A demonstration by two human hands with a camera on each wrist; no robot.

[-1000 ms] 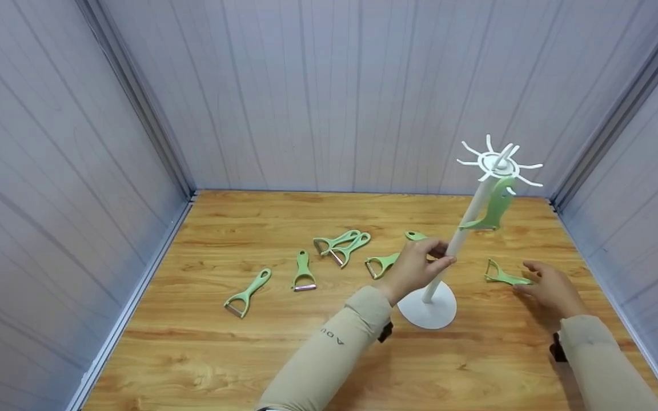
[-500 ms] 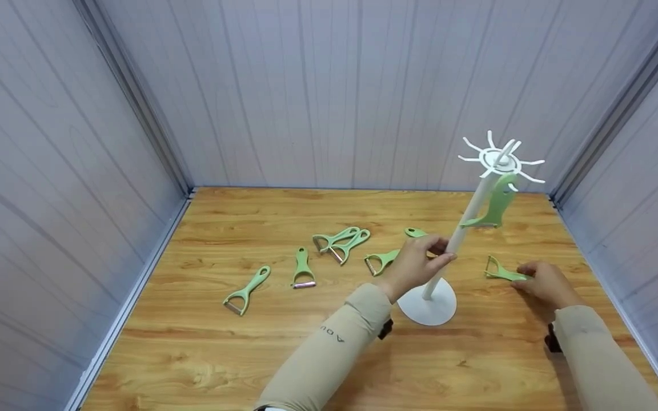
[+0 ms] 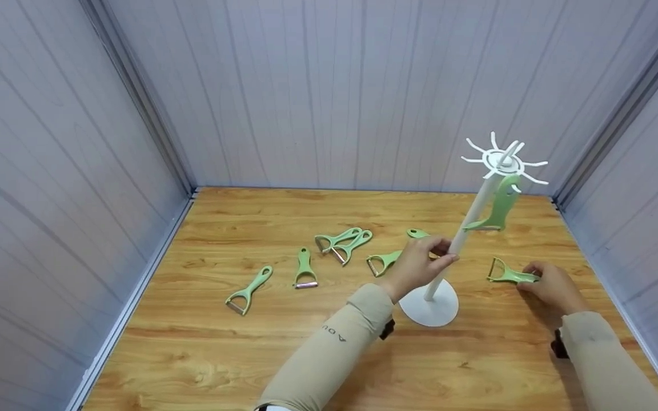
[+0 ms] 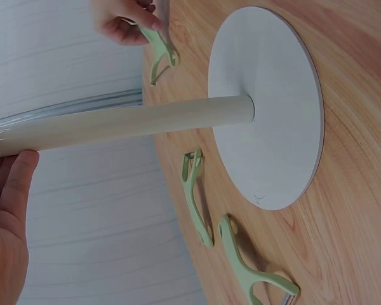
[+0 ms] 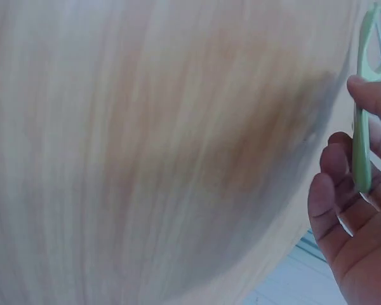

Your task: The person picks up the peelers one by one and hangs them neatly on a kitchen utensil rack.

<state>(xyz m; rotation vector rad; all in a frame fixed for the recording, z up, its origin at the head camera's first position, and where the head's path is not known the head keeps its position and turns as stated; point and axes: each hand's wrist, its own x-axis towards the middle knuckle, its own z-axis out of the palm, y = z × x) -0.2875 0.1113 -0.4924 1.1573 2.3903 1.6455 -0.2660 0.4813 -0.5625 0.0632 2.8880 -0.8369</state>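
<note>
My left hand (image 3: 417,265) holds the white pole of a hook stand (image 3: 480,200) partway up, thumb and fingers on either side. The stand tilts to the right in the head view, its round base (image 4: 267,108) low at the wooden table. One green peeler (image 3: 503,208) hangs from a front hook of the ring (image 3: 503,162). To the right of the stand, my right hand (image 3: 552,285) pinches another green peeler (image 3: 510,275) by its handle, the blade end pointing left. In the right wrist view, the thumb presses this peeler's handle (image 5: 361,152) against the fingers.
Left of the stand, several green peelers lie on the table (image 3: 203,348): one alone (image 3: 249,290), one upright-facing (image 3: 304,268), and an overlapping pair (image 3: 352,245). More peelers (image 3: 385,261) lie partly behind the left hand. Panelled walls (image 3: 329,103) enclose the table at back and sides.
My right thumb and fingers have closed on the peeler handle, and that peeler has shifted slightly. The left hand keeps its hold on the pole.
</note>
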